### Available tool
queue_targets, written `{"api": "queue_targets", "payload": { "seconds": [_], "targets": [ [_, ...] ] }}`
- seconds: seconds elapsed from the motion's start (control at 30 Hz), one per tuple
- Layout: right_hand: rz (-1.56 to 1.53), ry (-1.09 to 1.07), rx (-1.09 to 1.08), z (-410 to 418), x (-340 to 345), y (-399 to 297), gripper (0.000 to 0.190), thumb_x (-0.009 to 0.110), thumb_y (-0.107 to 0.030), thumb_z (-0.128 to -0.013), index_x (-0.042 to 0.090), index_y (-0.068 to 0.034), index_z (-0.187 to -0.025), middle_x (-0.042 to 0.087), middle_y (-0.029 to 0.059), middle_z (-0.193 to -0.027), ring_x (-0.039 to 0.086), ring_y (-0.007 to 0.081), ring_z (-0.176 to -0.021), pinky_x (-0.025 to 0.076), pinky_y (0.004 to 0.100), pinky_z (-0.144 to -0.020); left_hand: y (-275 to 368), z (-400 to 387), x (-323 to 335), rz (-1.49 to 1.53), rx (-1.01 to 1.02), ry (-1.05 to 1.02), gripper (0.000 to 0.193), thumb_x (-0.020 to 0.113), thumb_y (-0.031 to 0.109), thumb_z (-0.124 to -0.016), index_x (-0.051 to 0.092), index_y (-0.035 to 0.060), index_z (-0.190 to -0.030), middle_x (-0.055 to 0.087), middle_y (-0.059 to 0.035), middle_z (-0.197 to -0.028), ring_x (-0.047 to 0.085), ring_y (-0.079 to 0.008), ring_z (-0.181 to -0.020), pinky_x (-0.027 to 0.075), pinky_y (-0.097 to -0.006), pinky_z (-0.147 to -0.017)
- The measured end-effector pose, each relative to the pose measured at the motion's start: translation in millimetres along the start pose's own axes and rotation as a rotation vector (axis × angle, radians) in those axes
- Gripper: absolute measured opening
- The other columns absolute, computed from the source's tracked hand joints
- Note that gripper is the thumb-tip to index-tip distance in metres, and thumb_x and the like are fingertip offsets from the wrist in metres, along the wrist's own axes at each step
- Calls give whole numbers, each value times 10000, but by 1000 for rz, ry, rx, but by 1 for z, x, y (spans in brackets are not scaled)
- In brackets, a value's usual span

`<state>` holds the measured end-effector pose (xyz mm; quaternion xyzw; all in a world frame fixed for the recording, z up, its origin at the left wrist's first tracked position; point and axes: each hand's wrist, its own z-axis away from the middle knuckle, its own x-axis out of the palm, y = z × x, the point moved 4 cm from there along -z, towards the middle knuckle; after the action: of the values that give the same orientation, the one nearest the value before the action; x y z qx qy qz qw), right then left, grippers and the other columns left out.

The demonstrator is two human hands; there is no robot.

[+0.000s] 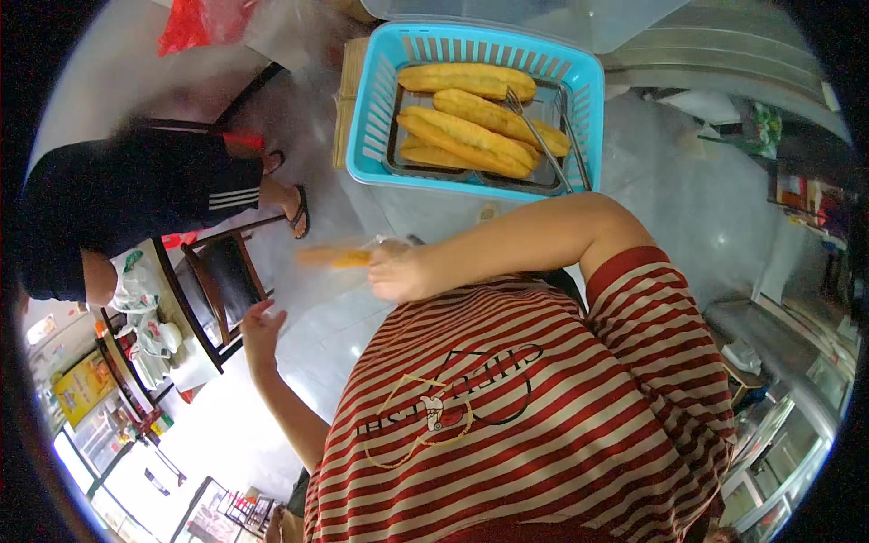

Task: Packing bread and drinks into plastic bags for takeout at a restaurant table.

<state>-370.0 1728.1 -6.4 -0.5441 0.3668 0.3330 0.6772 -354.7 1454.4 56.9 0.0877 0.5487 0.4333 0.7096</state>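
A blue plastic basket (360, 122) holds several long golden fried dough sticks (468, 136) on dark-rimmed trays, with metal tongs (543, 146) leaning among them on the right side. Below the basket, my right hand (397, 271) is closed around one end of a motion-blurred orange-brown stick (339, 257), which looks like a fried dough stick; some clear plastic shows at its near end. My left hand (263, 329) is raised lower left of it, fingers apart, with nothing seen in it. The two hands do not touch.
A person in black shorts (234, 193) and flip-flops stands at the left, beside a dark chair (220, 285) and a table (197, 360) with plastic bags (153, 339). A clear lid (529, 17) is behind the basket. Metal counters (767, 332) stand at the right.
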Motion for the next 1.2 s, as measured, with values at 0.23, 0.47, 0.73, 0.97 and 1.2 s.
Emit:
{"api": "queue_targets", "payload": {
  "seconds": [0.23,0.47,0.73,0.97,1.2],
  "targets": [
    [-8,530,25,-3,-64,-29,124,541,-142,-701,530,-69,-602,539,64,-542,555,235,-578,433,362,-592,-61,-31,-32,-371,132,-59,141,636,92,-704,570,6,-794,604,-57,-742,578,-194,-715,436,-339,-670],
    [-131,688,-256,-77,-87,-57,140,559,-137,-701,503,-61,-598,529,48,-502,569,218,-554,445,363,-616,-15,-17,-1,1020,74,-678,585,777,259,-654,532,48,-1141,602,-149,-1018,542,-275,-1033,382,-411,-952],
    [-223,717,-285,-126,-137,-91,123,561,-154,-762,563,-70,-672,574,55,-560,606,237,-601,482,332,-565,36,6,20,480,410,-647,505,736,175,-702,534,29,-1141,618,-52,-898,538,-88,-658,429,-248,-635],
    [30,1074,114,-40,-206,-3,121,648,-270,-755,630,-151,-744,593,36,-628,569,247,-573,470,350,-558,76,34,22,582,286,-817,235,645,125,-786,614,23,-996,609,-13,-780,472,-54,-578,348,-206,-505],
    [1251,1198,1241,247,-318,129,362,595,-319,-765,598,-50,-1008,555,186,-1049,513,338,-992,412,440,-828,54,18,32,203,496,-359,73,569,73,-811,626,28,-807,469,50,-560,362,-42,-467,244,-195,-441]
  ]
}}
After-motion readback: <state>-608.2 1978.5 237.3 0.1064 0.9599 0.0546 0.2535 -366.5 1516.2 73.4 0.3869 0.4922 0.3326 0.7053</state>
